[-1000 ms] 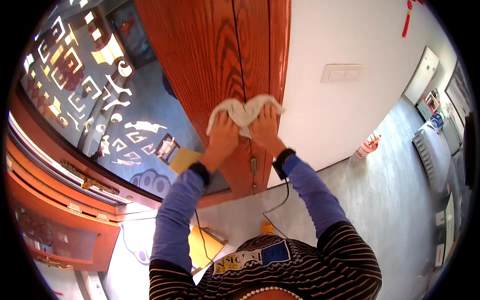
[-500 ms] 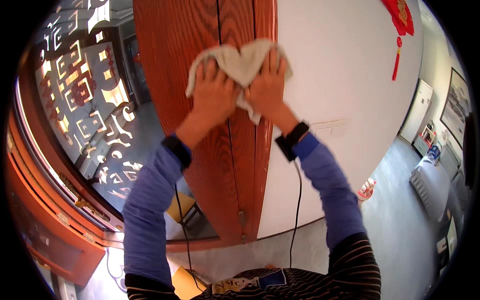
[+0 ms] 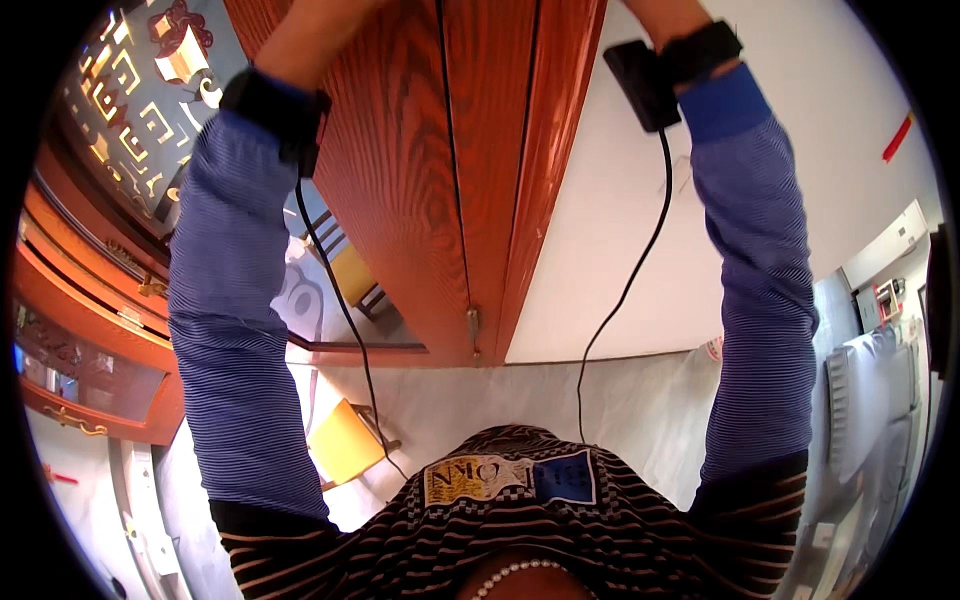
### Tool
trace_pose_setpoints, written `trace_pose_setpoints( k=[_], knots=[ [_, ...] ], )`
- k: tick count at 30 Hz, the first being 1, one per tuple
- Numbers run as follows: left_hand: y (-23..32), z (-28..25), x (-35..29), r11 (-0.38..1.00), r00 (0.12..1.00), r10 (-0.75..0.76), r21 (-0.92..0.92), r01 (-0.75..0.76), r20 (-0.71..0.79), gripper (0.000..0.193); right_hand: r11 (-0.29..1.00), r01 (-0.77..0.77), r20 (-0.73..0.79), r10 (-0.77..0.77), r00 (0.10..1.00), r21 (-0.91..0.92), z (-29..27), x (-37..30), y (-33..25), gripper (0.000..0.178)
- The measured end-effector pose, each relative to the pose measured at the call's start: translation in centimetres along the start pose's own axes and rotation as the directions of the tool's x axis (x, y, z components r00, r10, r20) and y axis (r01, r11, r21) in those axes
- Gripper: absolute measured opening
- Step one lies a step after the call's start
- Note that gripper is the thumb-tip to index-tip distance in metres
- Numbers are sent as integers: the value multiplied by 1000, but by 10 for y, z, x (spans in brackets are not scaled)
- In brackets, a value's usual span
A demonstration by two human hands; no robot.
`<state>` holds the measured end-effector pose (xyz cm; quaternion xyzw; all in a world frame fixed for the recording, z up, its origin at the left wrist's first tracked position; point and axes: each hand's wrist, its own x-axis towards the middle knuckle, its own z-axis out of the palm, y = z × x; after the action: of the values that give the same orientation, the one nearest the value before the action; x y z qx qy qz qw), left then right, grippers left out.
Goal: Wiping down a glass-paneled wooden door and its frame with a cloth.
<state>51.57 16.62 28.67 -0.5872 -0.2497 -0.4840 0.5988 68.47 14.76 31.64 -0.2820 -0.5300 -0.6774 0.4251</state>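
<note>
Both of my hands lie past the upper edge, so their fingers and anything in them are hidden. My left wrist (image 3: 310, 42) reaches up in front of the red-brown wooden door frame (image 3: 400, 190). To the right, my right wrist (image 3: 668, 18) is raised in front of the white wall (image 3: 610, 220). Blue striped sleeves cover both forearms, and each wrist wears a black band. A small black box (image 3: 642, 85) sits by the right band. The cloth from before is out of sight.
Patterned glass (image 3: 140, 95) and an opened wooden door leaf (image 3: 100, 370) stand at left. A yellow-seated chair (image 3: 350, 440) is low on the left. Black cables (image 3: 335, 285) hang from both wrists. Grey seating (image 3: 865, 400) lies at far right.
Both arms have stretched higher and spread apart, taking my hands out of the picture. The cloth under them has gone from view. The view has tilted lower, showing more of the striped shirt.
</note>
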Motion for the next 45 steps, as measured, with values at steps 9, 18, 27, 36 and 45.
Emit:
trace_pose_setpoints(
  k=[9, 18, 27, 36, 45],
  knots=[
    [66, -51, -123, 950, 976, -28, -298, 93, 214, 41, 960, -256, 476, 175, 862, 111, -73, -119, -80, 51],
    [134, -121, -291, 843, 746, 108, -458, 281, 657, 38, 943, -291, 705, 94, 703, 165, -153, -292, -195, 52],
    [99, -119, -268, 772, 651, -447, -103, 627, 614, 49, 933, -217, 491, 52, 870, 285, -93, -182, -204, 45],
    [0, -54, -195, 862, 868, -481, -117, 494, 122, 46, 933, 73, 2, -78, 997, 353, -12, -25, -188, 49],
    [123, -113, -347, 763, 722, -573, -69, 643, 388, 48, 782, 92, 405, -415, 814, 617, -80, -208, -245, 35]
  ],
)
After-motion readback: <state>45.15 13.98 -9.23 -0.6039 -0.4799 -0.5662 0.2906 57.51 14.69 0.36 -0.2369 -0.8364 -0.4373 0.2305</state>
